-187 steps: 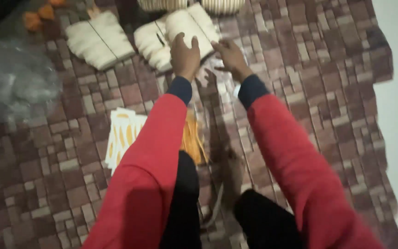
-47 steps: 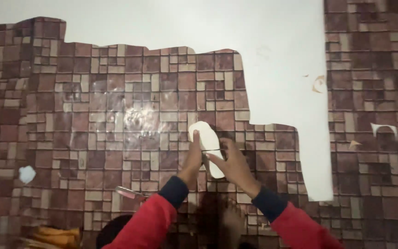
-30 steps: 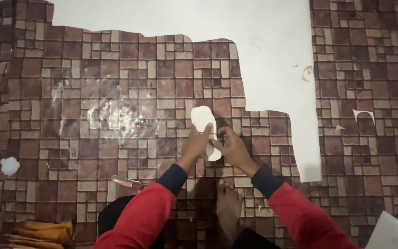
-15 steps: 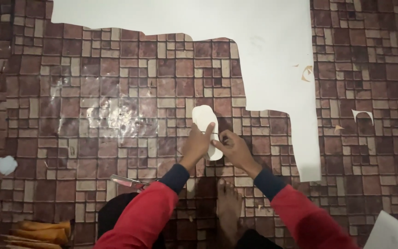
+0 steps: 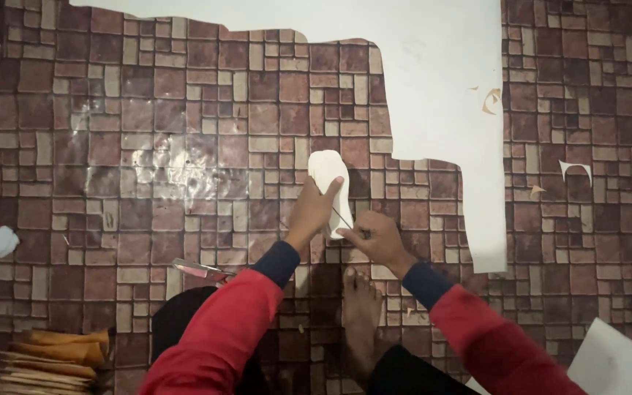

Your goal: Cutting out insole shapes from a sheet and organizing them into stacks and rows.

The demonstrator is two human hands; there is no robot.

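Brick-print floor sheet (image 5: 184, 146): left hand (image 5: 312, 212) pins thin, light, floppy white insole cutout (image 5: 328, 175); right hand (image 5: 371, 238) pinches a pen at its edge.

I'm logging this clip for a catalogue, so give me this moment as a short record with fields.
Surface: brick-patterned sheet with the middle cut away
Left hand: pressing down a white sole-shaped piece
Right hand: holding a thin pen-like tool to the piece's edge
Nearby: scissors, stacked tan cutouts, bare foot
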